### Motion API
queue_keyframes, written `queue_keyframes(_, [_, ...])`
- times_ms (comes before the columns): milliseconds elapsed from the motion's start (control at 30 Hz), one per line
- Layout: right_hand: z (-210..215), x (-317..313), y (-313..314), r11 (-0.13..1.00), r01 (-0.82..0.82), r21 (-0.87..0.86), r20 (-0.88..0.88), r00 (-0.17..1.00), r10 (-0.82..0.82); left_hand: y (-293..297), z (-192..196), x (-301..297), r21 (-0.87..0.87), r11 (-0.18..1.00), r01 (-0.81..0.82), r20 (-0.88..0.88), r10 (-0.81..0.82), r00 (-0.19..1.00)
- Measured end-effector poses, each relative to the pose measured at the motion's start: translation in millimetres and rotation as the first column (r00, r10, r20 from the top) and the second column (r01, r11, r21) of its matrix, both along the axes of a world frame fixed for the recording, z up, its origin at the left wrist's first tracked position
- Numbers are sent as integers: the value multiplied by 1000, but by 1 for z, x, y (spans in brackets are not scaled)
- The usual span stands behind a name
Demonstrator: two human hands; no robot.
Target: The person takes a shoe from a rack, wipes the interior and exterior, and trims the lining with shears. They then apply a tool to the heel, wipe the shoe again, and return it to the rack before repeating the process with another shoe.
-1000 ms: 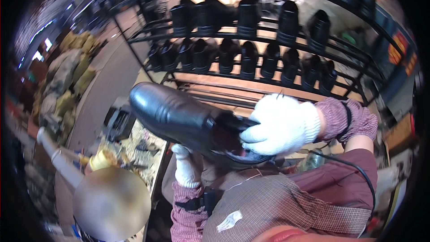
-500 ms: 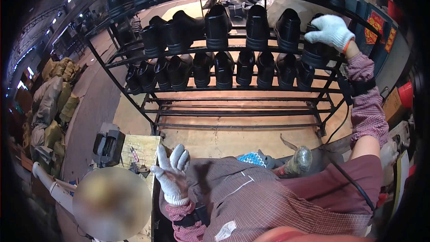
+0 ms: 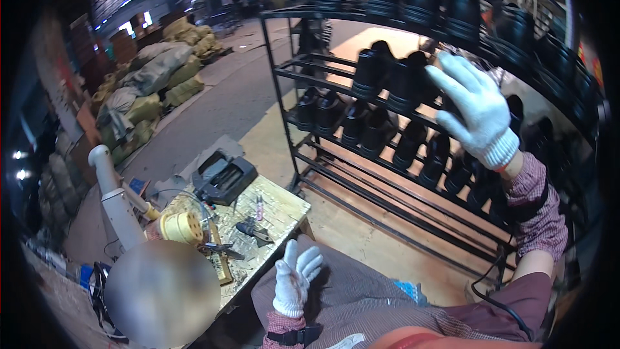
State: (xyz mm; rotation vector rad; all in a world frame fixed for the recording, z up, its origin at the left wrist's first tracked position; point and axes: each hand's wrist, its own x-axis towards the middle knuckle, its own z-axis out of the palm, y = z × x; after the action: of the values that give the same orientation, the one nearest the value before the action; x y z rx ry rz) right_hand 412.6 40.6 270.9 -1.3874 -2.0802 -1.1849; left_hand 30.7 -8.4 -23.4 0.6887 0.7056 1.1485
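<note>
Your right hand [image 3: 475, 106], in a white knitted glove, is raised in front of the black metal rack [image 3: 280, 97]. Fingers extended and apart; nothing seen in its grasp. Nearest to it is a black shoe [image 3: 407, 83] on the middle shelf, just left of your fingertips. Contact between glove and shoe: cannot tell. More black shoes stand in rows above and below, with bare bars under the lowest row.

Your left hand [image 3: 294, 281], also gloved, is held low over your lap, palm side partly turned up, fingers apart, nothing in it. It is near the edge of the worktable [image 3: 287, 203].

On the table: a black open-topped box [image 3: 223, 178] at the far corner, a dark hand tool [image 3: 255, 232] nearer you, and a yellow round fixture [image 3: 181, 227] at the left. Beyond, on the floor, lies a pile of sacks [image 3: 161, 68]. A black cord [image 3: 507, 308] runs by your right leg.
</note>
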Motion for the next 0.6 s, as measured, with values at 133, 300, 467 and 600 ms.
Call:
queue_keyframes(133, [43,-61,126,968,-252,-8,-119,961,249,4,-1,-16,16,998,-61,-51,61,997])
queue_keyframes(300, [103,-85,307,986,-133,99,-183,972,150,4,-20,-44,-47,971,-233,-17,233,972])
queue_keyframes(467, [157,-68,416,983,-33,183,-293,952,87,-6,-35,-64,-157,879,-451,-101,440,892])
queue_keyframes(600, [175,-40,465,991,-32,-130,-474,880,-34,-9,-31,-62,-167,871,-462,-23,465,885])
